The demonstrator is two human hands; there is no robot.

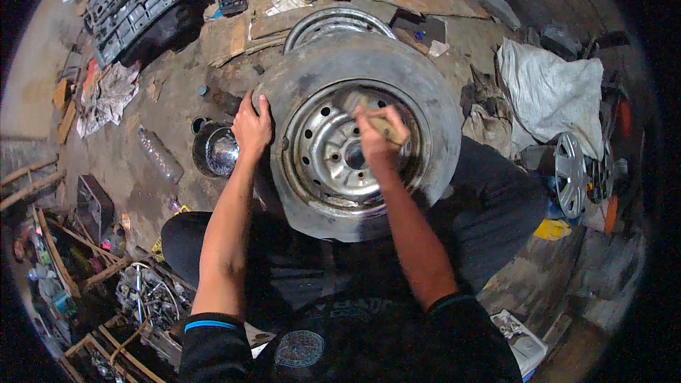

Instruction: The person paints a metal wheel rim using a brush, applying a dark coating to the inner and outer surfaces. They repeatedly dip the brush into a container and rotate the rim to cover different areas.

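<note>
A grey, dusty tyre on a worn steel wheel rim rests tilted against my lap. My left hand holds the tyre's left edge, its thumb on the sidewall and the other fingers along the outer side. Inside the rim, at the upper right of the hub, my right hand is closed on a tan piece pressed to the metal. Motion blurs that hand, and I cannot make out what the piece is. Left of the tyre stands a round dark pot with shiny liquid inside.
Behind the tyre lies another steel rim. An engine block sits at the far left, and a plastic bottle lies nearer. To the right are a white sack and a wheel cover. Wooden sticks and scrap crowd the near left.
</note>
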